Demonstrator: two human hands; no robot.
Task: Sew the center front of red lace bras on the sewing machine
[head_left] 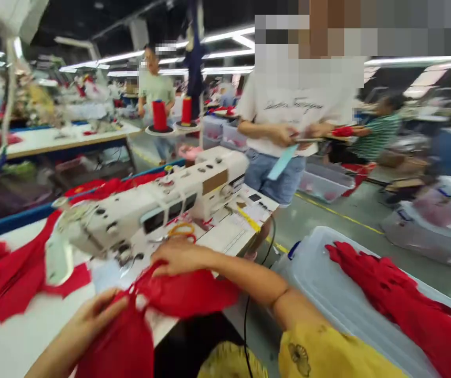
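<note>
My left hand (98,311) grips the edge of a red fabric piece (121,341) that hangs over the table's front edge. My right hand (181,256) is closed on a gathered part of the same red fabric, its fingers curled down and partly hidden; one flap spreads out below my right wrist. Just beyond the right hand lie scissors with orange handles (181,229), seemingly untouched. A white sewing machine (162,197) stands behind both hands, its needle area near my right fingers. More red fabric (24,278) lies on the table left of the machine head.
A lidded plastic bin (312,273) with red fabric pieces (398,299) on top stands at my right. Red thread cones (159,116) sit behind the machine. Across the table a co-worker in a white shirt (288,113) holds a light blue strip (283,163). A cable hangs beside the table.
</note>
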